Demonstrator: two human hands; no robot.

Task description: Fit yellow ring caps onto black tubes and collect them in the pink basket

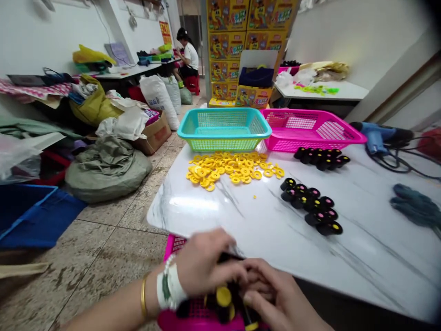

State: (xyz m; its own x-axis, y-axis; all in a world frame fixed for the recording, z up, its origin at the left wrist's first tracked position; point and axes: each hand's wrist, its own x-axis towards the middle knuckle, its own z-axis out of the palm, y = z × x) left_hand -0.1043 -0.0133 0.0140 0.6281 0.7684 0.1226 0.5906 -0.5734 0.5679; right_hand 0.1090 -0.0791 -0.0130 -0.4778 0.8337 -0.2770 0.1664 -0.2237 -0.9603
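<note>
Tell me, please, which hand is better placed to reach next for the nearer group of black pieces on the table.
Probably the right hand: it is closer to those black pieces and on their side. The left hand is farther left and would likely have to reach across the right.

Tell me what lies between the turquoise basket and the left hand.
In the head view, yellow rings lie nearest the turquoise basket; then white tabletop toward the left hand.

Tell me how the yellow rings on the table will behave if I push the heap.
The yellow rings are probably light, being small and thin. Their clean, undistorted outlines suggest they're fairly stiff. Loosely heaped and mostly flat on the shiny tabletop, they'd likely slide and scatter rather than roll.
</note>
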